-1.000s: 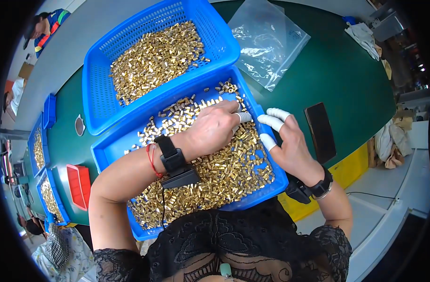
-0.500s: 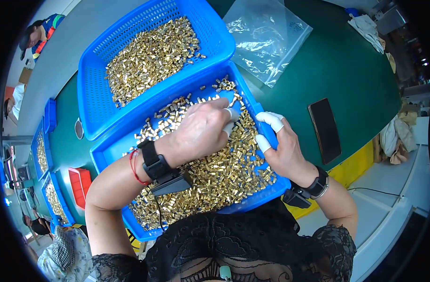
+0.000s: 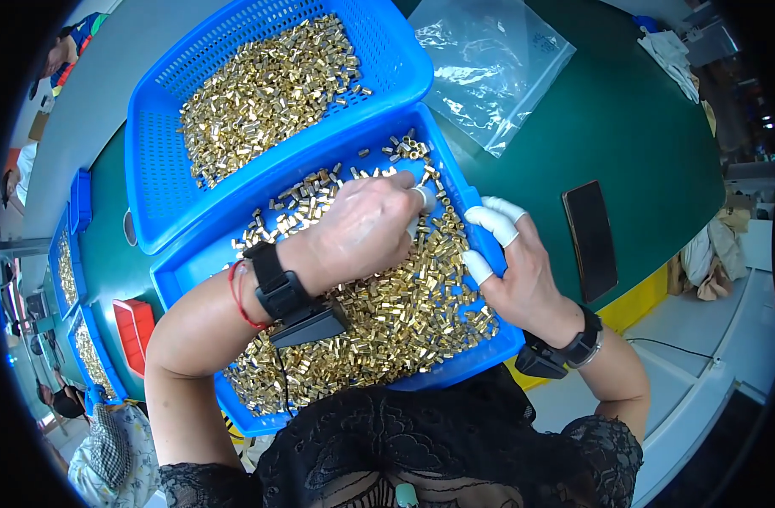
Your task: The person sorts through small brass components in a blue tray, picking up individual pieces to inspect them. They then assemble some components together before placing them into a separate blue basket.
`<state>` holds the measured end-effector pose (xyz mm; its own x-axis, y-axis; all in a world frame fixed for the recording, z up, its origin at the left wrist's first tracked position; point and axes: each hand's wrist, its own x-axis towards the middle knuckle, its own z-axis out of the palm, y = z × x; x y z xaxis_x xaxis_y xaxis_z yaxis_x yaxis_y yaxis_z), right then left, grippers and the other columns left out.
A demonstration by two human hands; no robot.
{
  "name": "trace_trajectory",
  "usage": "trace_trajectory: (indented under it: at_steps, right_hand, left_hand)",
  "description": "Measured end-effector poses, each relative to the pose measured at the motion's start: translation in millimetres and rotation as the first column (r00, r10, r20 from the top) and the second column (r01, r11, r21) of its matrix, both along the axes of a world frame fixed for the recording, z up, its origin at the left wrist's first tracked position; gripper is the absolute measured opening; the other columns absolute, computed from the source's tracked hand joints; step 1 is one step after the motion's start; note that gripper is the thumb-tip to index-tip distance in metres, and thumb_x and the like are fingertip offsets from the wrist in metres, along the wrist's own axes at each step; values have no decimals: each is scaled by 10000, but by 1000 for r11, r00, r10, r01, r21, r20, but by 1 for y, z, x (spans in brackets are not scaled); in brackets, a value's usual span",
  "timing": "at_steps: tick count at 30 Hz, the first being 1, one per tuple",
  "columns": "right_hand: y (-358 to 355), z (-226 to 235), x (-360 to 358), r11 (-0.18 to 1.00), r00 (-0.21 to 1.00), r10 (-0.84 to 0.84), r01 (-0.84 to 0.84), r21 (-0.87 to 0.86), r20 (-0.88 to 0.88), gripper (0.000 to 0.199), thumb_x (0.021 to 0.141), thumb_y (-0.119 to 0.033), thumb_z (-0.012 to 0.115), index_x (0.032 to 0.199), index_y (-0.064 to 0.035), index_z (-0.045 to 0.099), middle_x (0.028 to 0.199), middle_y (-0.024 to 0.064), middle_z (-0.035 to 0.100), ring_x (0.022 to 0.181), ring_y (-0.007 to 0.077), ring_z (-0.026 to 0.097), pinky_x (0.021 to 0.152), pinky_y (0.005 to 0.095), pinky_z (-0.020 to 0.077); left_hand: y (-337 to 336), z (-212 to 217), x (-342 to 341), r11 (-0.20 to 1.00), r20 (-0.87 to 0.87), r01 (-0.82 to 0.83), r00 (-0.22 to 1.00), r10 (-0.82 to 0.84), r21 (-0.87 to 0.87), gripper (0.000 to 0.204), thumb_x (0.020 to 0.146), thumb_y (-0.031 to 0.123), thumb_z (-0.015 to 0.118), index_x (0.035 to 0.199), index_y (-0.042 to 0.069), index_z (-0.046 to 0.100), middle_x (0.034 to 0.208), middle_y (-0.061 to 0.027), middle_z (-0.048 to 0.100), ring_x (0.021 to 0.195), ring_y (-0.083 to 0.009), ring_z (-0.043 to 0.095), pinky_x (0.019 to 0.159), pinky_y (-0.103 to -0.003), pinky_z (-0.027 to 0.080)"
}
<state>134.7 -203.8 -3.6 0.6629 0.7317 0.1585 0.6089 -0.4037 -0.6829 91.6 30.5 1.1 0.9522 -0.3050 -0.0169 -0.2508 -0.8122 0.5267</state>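
Observation:
A shallow blue tray in front of me holds a spread of small brass fittings, hollow and hex-sided where their ends show. Over its far right part is my left hand, closed, with white finger cots on the fingertips. What lies in its pinch, if anything, is hidden by the curled fingers. My right hand rests at the tray's right rim. Its cot-covered thumb and fingers are bent over the edge and spread apart, with nothing visible between them.
A perforated blue basket with more brass pieces stands against the tray's far side. A clear plastic bag and a phone lie on the green table. At left are a red bin and more blue trays.
My left hand stays closed over the same part of the tray with only a slight shift. The right hand keeps its place at the rim. The whole view has shifted a little.

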Motion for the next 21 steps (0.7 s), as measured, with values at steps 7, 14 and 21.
trace_trajectory:
  at_steps: [7,14,21]
  right_hand:
    - [9,25,15,963,952,179,-117,-243,249,473,778,-72,729,1233,-55,596,1362,209,421,1235,410,446,991,470,437]
    - [17,17,16,963,960,172,-117,-244,220,456,775,-66,731,1216,-48,620,1364,212,417,1246,422,432,1006,479,426]
    - [20,21,16,955,928,210,-128,-268,307,408,758,-33,714,1160,-11,647,1324,211,464,1266,403,429,1016,484,411]
  left_hand:
    - [7,7,-11,994,-59,-107,993,106,-16,215,774,31,635,982,39,690,855,-148,591,754,-361,628,670,-452,507]
    - [5,2,-12,991,-56,-106,993,102,-85,195,768,55,652,956,25,695,879,-153,593,753,-361,634,685,-458,510]
    - [4,6,-12,985,-104,-114,989,101,-126,156,734,40,635,877,16,693,886,-166,590,782,-378,638,705,-480,518]
